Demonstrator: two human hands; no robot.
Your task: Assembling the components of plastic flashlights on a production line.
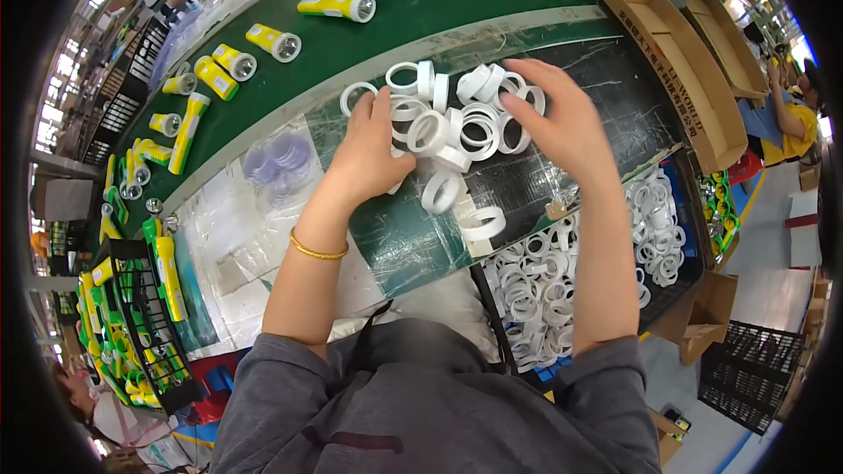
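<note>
A loose heap of white plastic rings (pixel 428 133) lies on the worktop in front of me, some flat, some standing on edge. At its left side is my left hand (pixel 364 154), fingers stretched and thumb apart, touching the outer rings. My right hand (pixel 562 123) curves around the heap's right side, thumb and fingers spread, with rings at its fingertips. Neither hand is closed around a ring, as far as I can see. Nearer to me, a few rings, one a white ring (pixel 482 224), lie apart from the heap. Clear round lenses (pixel 279 158) are gathered left of my left hand.
A green conveyor belt (pixel 399 28) carries yellow and green flashlights (pixel 338 7) beyond the worktop. A bin of white rings (pixel 536 285) sits below my right forearm. Cardboard trays (pixel 676 70) stand at right. A black crate of flashlights (pixel 132 333) is at left. Other people work nearby.
</note>
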